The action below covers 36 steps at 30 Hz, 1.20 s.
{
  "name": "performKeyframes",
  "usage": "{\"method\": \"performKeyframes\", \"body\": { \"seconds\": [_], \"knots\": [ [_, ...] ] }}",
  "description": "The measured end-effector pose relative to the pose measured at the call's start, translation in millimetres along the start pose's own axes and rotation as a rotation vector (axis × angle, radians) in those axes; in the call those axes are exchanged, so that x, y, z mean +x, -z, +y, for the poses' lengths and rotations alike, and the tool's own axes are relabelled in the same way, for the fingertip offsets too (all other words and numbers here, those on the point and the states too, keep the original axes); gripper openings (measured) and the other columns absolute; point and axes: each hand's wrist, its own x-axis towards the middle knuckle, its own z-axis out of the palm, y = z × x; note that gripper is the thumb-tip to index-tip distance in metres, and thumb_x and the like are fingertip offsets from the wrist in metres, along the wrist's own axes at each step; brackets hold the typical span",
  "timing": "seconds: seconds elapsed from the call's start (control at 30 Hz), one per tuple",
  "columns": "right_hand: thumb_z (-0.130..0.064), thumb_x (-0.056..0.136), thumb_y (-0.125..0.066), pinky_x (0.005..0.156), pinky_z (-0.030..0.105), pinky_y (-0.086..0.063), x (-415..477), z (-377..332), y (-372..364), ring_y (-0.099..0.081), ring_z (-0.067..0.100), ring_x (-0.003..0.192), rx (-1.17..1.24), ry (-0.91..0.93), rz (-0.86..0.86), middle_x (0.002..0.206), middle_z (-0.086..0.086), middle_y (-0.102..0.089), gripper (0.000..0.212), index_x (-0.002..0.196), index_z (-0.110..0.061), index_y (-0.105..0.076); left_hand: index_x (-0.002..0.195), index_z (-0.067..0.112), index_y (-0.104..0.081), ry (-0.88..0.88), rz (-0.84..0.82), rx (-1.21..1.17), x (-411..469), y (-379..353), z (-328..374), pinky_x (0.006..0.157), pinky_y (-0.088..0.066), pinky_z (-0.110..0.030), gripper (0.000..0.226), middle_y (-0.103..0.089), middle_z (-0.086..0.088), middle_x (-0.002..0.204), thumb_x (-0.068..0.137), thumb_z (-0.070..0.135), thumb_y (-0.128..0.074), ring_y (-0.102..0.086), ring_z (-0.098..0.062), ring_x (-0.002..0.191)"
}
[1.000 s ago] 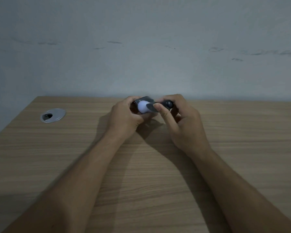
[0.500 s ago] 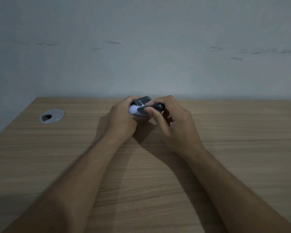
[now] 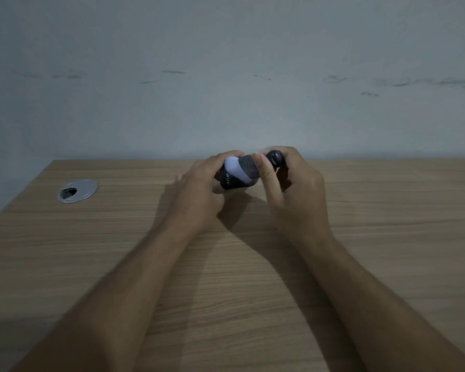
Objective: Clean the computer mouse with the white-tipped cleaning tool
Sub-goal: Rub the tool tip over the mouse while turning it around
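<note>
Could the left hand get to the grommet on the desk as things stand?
Probably yes, but not freely: the desk between the left hand and the grommet is bare, yet that hand is gripping the mouse and would have to let go.

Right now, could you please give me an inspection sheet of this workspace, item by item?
Surface: wooden desk, woodgrain top, dim light.
Job's things: black computer mouse held above the desk; cleaning tool with its white tip laid against the mouse, dark handle end toward the right.
Clutter: nothing seen.
Grippers: left hand has its grip around the mouse; right hand has its grip on the tool.
Cables: nothing seen; silver cable grommet at the desk's far left, nothing running through it.
Surroundings: pale wall with faint scuff marks behind the desk.
</note>
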Motion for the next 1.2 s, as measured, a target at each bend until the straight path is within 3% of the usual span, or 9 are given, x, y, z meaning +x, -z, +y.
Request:
{"method": "performKeyframes", "body": {
  "seconds": [0.13,0.2,0.3,0.4,0.5,0.73,1.0,1.1,1.2],
  "knots": [
    [-0.031,0.109,-0.066,0.076,0.015,-0.052,0.9,4.7,-3.2,-0.069,0.013,0.085,-0.044,0.006,0.033,0.103,0.003,-0.074,0.024,0.114,-0.009,-0.073,0.147,0.045,-0.061,-0.053,-0.005,0.082,-1.2,-1.9,-1.5,0.11,-0.045,-0.063,0.085,-0.071,0.016,0.14,0.077,-0.001,-0.078,-0.063,-0.018,0.131],
    [-0.032,0.109,-0.066,0.076,0.009,-0.046,3.2,14.4,0.1,-0.066,0.012,0.084,-0.093,-0.096,0.087,0.102,0.001,-0.074,0.022,0.113,-0.012,-0.074,0.149,0.049,-0.056,-0.091,-0.015,0.096,-1.1,-0.8,-3.5,0.104,-0.046,-0.059,0.076,-0.071,0.02,0.136,0.085,0.021,-0.086,-0.063,-0.015,0.127],
    [-0.031,0.109,-0.066,0.078,0.024,-0.053,4.1,21.8,4.6,-0.067,0.013,0.084,-0.1,-0.174,0.109,0.101,0.0,-0.076,0.02,0.113,-0.014,-0.074,0.153,0.05,-0.055,-0.125,-0.029,0.137,-1.0,-0.2,0.9,0.093,-0.039,-0.045,0.07,-0.07,0.021,0.132,0.09,0.036,-0.085,-0.06,-0.013,0.124],
    [-0.034,0.11,-0.064,0.077,0.022,-0.054,-0.3,9.0,0.6,-0.069,0.013,0.084,-0.035,-0.08,0.041,0.1,0.002,-0.076,0.026,0.114,-0.01,-0.073,0.153,0.048,-0.056,-0.102,-0.014,0.175,-0.1,-0.6,0.7,0.089,-0.033,-0.04,0.084,-0.07,0.02,0.131,0.083,0.011,-0.083,-0.059,-0.014,0.123],
    [-0.032,0.11,-0.065,0.074,0.025,-0.055,-3.2,0.5,-6.6,-0.071,0.016,0.083,0.006,0.016,-0.03,0.099,0.003,-0.075,0.027,0.112,-0.006,-0.072,0.15,0.048,-0.06,-0.082,0.004,0.159,1.6,0.2,-6.1,0.095,-0.045,-0.049,0.101,-0.072,0.018,0.126,0.069,-0.01,-0.072,-0.063,-0.018,0.121],
    [-0.032,0.11,-0.065,0.069,0.005,-0.039,4.5,26.3,7.4,-0.057,0.004,0.069,-0.107,-0.216,0.098,0.089,-0.002,-0.072,0.021,0.109,-0.014,-0.074,0.156,0.05,-0.054,-0.153,-0.003,0.212,-0.1,-0.4,1.3,0.086,-0.034,-0.043,0.072,-0.071,0.021,0.128,0.091,0.039,-0.084,-0.059,-0.013,0.115],
    [-0.026,0.109,-0.067,0.07,0.009,-0.042,-4.3,-2.6,-9.6,-0.059,0.005,0.075,-0.027,0.059,-0.047,0.091,-0.003,-0.07,0.019,0.107,-0.007,-0.07,0.154,0.048,-0.057,-0.1,0.002,0.184,1.2,-2.1,-5.4,0.082,-0.027,-0.038,0.105,-0.071,0.02,0.123,0.073,-0.017,-0.069,-0.059,-0.015,0.114],
    [-0.03,0.11,-0.065,0.068,0.016,-0.045,0.0,6.9,-7.4,-0.061,0.012,0.074,-0.065,-0.021,0.019,0.09,0.0,-0.07,0.022,0.105,-0.009,-0.07,0.156,0.048,-0.055,-0.119,0.013,0.19,1.0,-0.5,-6.9,0.087,-0.035,-0.043,0.091,-0.072,0.019,0.126,0.082,0.002,-0.081,-0.06,-0.014,0.115],
    [-0.032,0.11,-0.065,0.069,0.006,-0.039,3.9,20.5,2.1,-0.058,0.009,0.074,-0.099,-0.164,0.094,0.09,0.0,-0.071,0.021,0.104,-0.012,-0.072,0.159,0.05,-0.051,-0.131,-0.014,0.199,0.5,0.2,-5.2,0.089,-0.036,-0.043,0.077,-0.071,0.021,0.131,0.092,0.036,-0.085,-0.06,-0.013,0.115]
  ]
}}
